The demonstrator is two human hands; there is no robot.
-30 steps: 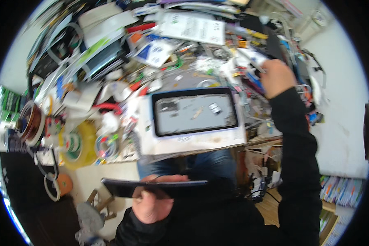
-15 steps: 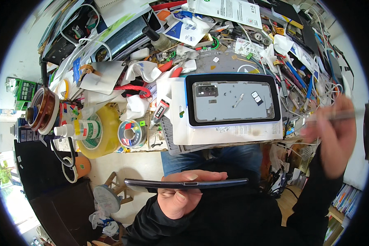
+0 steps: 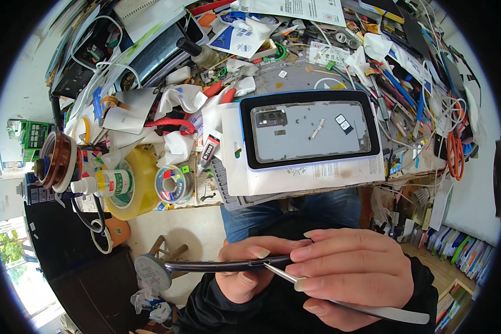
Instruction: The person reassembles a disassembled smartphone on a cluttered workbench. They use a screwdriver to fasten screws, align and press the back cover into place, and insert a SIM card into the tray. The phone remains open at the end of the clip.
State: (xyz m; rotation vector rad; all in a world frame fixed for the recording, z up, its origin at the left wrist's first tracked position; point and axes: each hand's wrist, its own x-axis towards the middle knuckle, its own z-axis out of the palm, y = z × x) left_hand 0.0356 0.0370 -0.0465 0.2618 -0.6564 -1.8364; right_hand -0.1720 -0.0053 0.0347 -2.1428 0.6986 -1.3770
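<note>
My left hand [image 3: 244,273] is closed around a dark smartphone [image 3: 206,266], held edge-on over my lap, so its thin side with the port faces up. In my right hand [image 3: 356,273] are slim metal tweezers [image 3: 384,313], gripped by the fingers. Their pointed tip meets the phone's edge at the port, while the wide end sticks out past my palm. The right fingertips also lie close against the phone's right end. On the bench, a detached phone back panel [image 3: 312,133] lies in a black-rimmed tray, with small screws, a little strip and a SIM tray on it.
A white box [image 3: 234,178] lies under the tray at the bench's front edge. To its left are a glue tube [image 3: 208,150], a solder spool [image 3: 172,185], a yellow tape roll [image 3: 142,189] and a white bottle [image 3: 108,182]. Tools and cables clutter the right side; a stool [image 3: 152,273] stands below left.
My right hand has come down from the bench's right side to the phone, bringing the tweezers' tip to its edge. The left hand still holds the phone, slightly lower.
</note>
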